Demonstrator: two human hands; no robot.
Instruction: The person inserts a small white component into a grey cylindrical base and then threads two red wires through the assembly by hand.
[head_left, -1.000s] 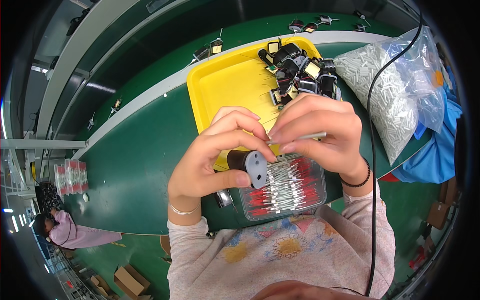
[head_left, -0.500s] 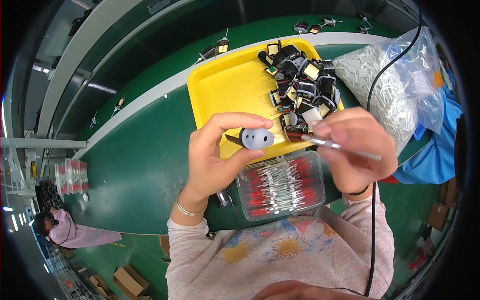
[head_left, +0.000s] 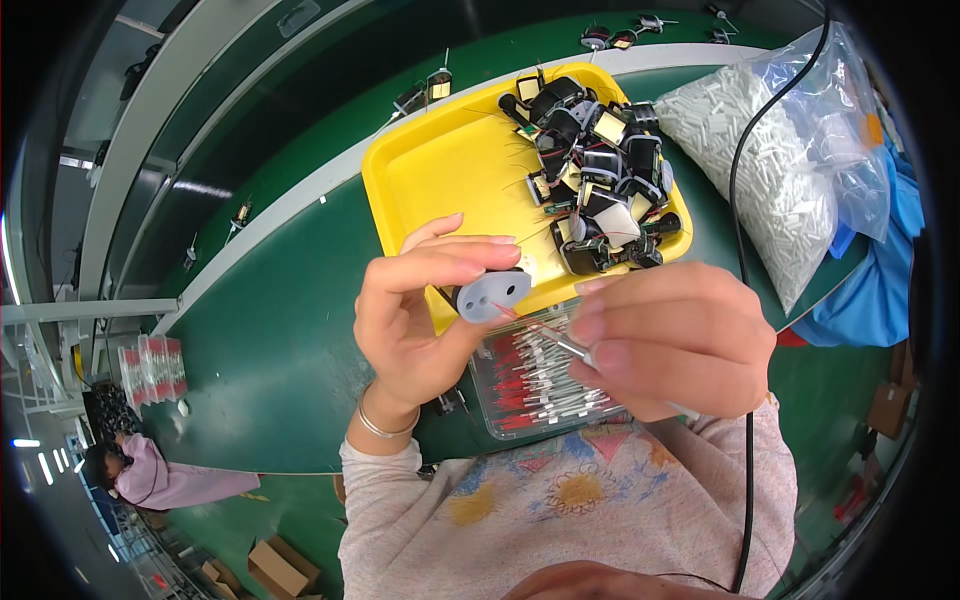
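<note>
My left hand [head_left: 400,325] pinches a small black part with a grey oval cap [head_left: 495,296] between thumb and fingers. The cap's face, with several small holes, is turned toward my right side. In the closed fingers of my right hand [head_left: 690,340] is a thin silvery-white lead [head_left: 566,345] with a fine reddish wire end. That end reaches the cap near one of its holes; whether it is inside cannot be seen. Below both hands sits a clear plastic box [head_left: 482,400] of red-and-white leads, partly covered by my right hand.
Behind my hands, a yellow tray [head_left: 425,180] holds a heap of black wired parts [head_left: 600,165]. A clear bag of white pieces [head_left: 745,150] lies at right, with a black cable [head_left: 737,210] hanging before it. Someone in pink [head_left: 185,480] is at far left.
My right hand has brought the lead leftward and down to the grey cap, its wire end now at the cap's face. The left hand has tilted the cap and shifted slightly left.
</note>
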